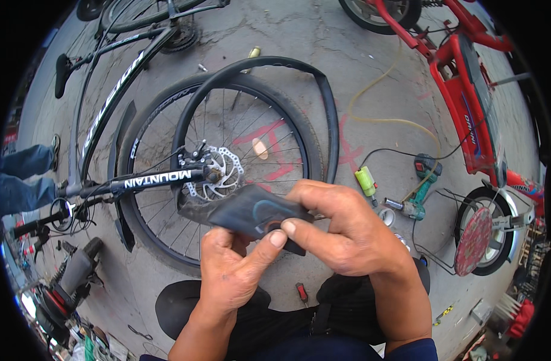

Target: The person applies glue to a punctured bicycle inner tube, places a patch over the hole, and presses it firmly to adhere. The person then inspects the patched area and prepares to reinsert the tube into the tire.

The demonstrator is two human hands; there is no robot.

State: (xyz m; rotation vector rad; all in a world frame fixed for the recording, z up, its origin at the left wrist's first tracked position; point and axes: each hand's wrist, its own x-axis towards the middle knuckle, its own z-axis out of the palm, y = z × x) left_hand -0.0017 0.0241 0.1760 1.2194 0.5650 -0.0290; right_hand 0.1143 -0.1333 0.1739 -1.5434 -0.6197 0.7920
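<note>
A flattened stretch of black rubber inner tube [235, 210] is pinched between my two hands above a bicycle wheel. My left hand [239, 266] grips its lower edge, thumb on top. From the right, my right hand [347, 230] holds the tube, its thumb beside a small dark round patch with an orange rim [272, 225]. A pale blue curved mark [264, 207] shows on the rubber. The rest of the tube loops over the wheel's tyre [142, 225]. Below lie the spokes, the brake disc rotor [232, 169] and the fork leg [153, 180] of the bicycle on its side.
At right lie a teal cordless impact wrench [422, 185], a yellow-green device with a cable [365, 180] and a yellow hose [393, 118]. A red-handled screwdriver [301, 292] is near my knees. A red two-wheeler [460, 99] stands right; a person's legs [27, 178] show left.
</note>
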